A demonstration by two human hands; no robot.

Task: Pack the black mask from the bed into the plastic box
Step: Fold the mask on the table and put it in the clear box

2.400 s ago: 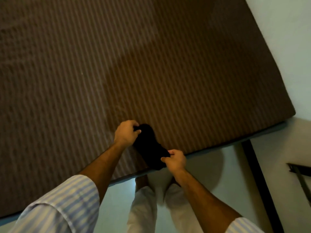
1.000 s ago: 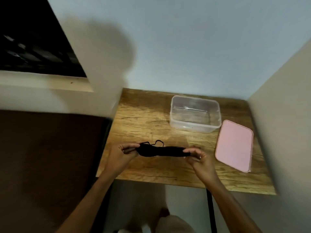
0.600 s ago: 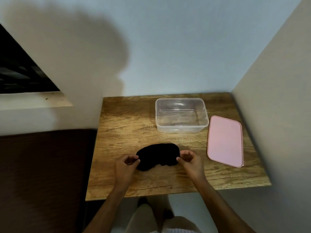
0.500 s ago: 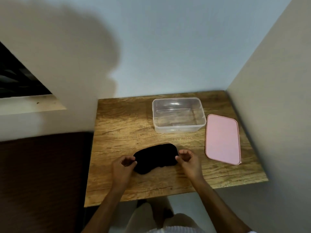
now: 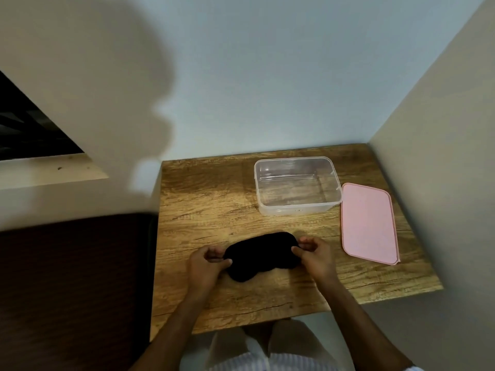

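The black mask [image 5: 261, 256] lies flat on the wooden table [image 5: 209, 199], spread sideways. My left hand [image 5: 205, 266] pinches its left end and my right hand [image 5: 314, 254] pinches its right end. The clear plastic box [image 5: 296, 184] stands open and with nothing in it at the back of the table, beyond the mask and slightly to the right. Its pink lid [image 5: 368, 222] lies flat on the table just right of the box.
The dark brown bed [image 5: 72, 285] borders the table's left edge. Walls close in the table behind and on the right. A dark window opening [image 5: 26, 129] with a pale sill sits at upper left. My legs show below the table's near edge.
I carried the mask from the bed to the table, held stretched between both hands, then laid it flat. Over the last half second the hands stay at its ends.
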